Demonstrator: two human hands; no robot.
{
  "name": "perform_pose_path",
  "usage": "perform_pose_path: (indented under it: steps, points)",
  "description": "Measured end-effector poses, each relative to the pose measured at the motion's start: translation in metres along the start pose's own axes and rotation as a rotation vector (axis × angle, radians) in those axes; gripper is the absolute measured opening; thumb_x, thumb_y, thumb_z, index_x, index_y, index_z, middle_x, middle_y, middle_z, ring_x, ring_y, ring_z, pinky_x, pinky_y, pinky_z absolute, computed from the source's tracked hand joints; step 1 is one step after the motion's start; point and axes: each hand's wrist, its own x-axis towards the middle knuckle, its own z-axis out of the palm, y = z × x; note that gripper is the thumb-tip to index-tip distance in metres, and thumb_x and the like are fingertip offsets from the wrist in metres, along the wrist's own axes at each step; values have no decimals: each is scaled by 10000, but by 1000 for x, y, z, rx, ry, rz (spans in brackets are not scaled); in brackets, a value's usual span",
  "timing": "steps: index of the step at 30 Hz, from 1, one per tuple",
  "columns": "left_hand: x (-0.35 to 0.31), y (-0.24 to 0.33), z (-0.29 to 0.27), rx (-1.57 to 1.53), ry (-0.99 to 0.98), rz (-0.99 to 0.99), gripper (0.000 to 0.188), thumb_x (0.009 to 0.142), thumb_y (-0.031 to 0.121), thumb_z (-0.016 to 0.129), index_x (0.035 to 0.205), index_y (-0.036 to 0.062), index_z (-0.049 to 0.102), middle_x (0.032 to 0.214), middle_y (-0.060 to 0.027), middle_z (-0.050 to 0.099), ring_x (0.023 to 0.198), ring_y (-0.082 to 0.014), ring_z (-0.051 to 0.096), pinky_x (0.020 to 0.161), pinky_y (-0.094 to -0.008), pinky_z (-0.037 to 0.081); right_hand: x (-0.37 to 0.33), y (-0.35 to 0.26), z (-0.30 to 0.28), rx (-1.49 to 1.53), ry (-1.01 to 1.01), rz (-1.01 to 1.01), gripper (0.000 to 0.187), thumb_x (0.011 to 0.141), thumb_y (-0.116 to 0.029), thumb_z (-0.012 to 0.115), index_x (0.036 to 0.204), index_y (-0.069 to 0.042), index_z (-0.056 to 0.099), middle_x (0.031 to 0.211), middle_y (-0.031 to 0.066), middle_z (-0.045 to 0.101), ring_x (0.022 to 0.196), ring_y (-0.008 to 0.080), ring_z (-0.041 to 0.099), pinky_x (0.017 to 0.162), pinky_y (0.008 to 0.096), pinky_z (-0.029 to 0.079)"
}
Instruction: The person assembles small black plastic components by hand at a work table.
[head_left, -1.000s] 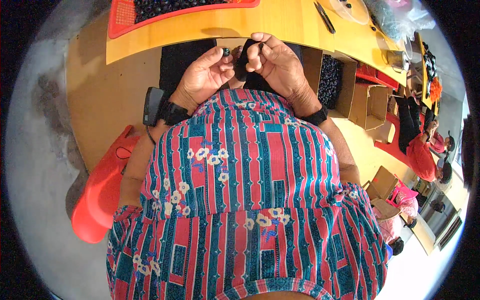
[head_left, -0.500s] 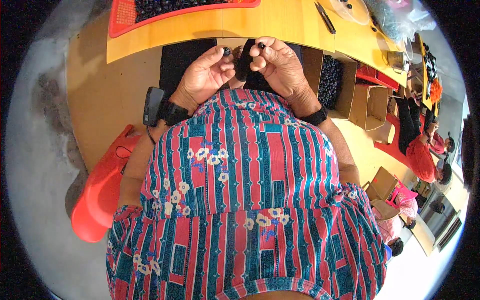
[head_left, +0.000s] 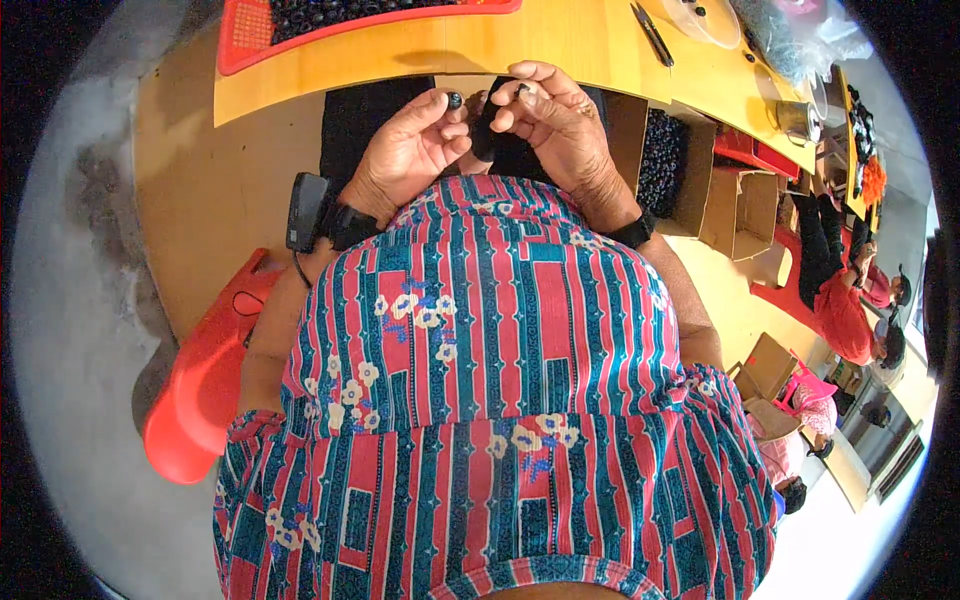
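Note:
Just beyond my lap, below the table's near edge, my left hand [head_left: 412,145] pinches a small black round piece [head_left: 454,101] between thumb and forefinger. Its other fingers curl loosely under it. A short way to the right, my right hand [head_left: 562,125] is closed in a pinch on another small dark piece [head_left: 522,89] with a bright spot on it. Most of that piece is hidden by the fingertips, so its exact shape cannot be made out. The two pieces are held apart.
On the yellow table [head_left: 560,50] stands a red basket [head_left: 240,50] of shiny black pieces. A dark slim tool [head_left: 652,36], a clear bowl [head_left: 712,28] and a metal can [head_left: 798,122] are to its right. Cardboard boxes [head_left: 740,215] lie lower right; a red chair [head_left: 190,410] is left.
My right hand has tilted slightly, and its forefinger has lifted. The piece in it now shows a bright spot. My left hand and its black piece have hardly moved.

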Motion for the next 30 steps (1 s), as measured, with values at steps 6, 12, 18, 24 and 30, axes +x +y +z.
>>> perform_pose_path:
  steps: [6, 12, 18, 24, 30]
  points:
    - [1, 0, -1, 1, 9, 10, 189, 902, 210, 541, 1011, 60, 579, 813, -5, 523, 736, -114, 480, 758, -275, 455, 1, 3, -6, 41, -4, 56, 256, 921, -126, 487, 1146, -4, 499, 1039, 138, 610, 841, 203, 629, 800, 328, 507]
    - [0, 0, 6, 32, 62, 19, 133, 898, 184, 551, 958, 71, 589, 856, -13, 572, 722, -100, 509, 718, -259, 467, 3, 3, -7, 100, -50, 69, 235, 921, -134, 487, 1114, -3, 515, 1046, 141, 610, 835, 202, 628, 794, 326, 509]
    - [1, -1, 0, -5, -25, 3, 193, 901, 200, 541, 1026, 56, 573, 843, -8, 523, 731, -108, 481, 749, -272, 457, 3, 10, -14, 155, 12, 48, 204, 898, -70, 507, 1071, 24, 560, 929, 114, 626, 739, 172, 617, 745, 341, 538]
    - [0, -1, 5, 76, 4, 16, 176, 900, 196, 545, 1013, 64, 572, 843, 3, 533, 738, -95, 487, 737, -263, 460, 1, 7, -6, 85, 78, 72, 203, 870, -44, 544, 1048, 34, 601, 877, 87, 625, 707, 149, 596, 722, 320, 540]
    - [1, -4, 7, 160, -1, 20, 181, 899, 212, 553, 1004, 66, 574, 846, 23, 569, 774, -83, 509, 731, -249, 454, -1, 5, 9, -123, 159, 93, 194, 854, -8, 548, 1031, 32, 617, 811, 74, 628, 665, 131, 590, 657, 261, 527]
